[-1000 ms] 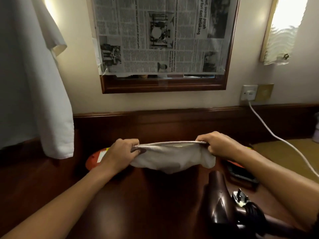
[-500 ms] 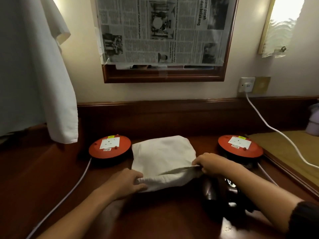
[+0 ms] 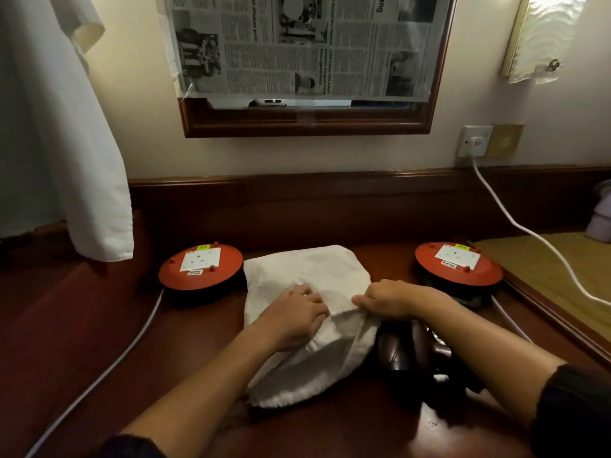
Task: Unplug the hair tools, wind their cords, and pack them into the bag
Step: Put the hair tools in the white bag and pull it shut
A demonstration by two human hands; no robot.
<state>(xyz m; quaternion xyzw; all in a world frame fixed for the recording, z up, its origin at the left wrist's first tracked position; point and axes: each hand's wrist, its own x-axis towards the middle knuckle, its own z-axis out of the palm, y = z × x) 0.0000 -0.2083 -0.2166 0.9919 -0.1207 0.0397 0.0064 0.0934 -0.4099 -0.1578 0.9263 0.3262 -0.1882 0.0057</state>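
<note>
A white cloth bag (image 3: pixel 307 269) lies flat on the dark wooden desk (image 3: pixel 99 325), its mouth toward me. My left hand (image 3: pixel 294 317) rests on top of the bag near its opening, fingers curled into the cloth. My right hand (image 3: pixel 393 299) pinches the upper edge of the bag's mouth and lifts it. A dark maroon hair dryer (image 3: pixel 410 352) with its wound black cord lies just right of the bag, under my right forearm, partly hidden.
Two red round extension reels (image 3: pixel 201 269) (image 3: pixel 458 267) sit left and right of the bag, each with a white cable. A white cord (image 3: pixel 515 223) runs from the wall socket (image 3: pixel 474 142). A white towel (image 3: pixel 66 127) hangs at left. A raised ledge (image 3: pixel 545 266) is at right.
The bag went from being held stretched in the air to lying on the desk. My left hand moved onto its top; my right hand shifted left along the opening edge.
</note>
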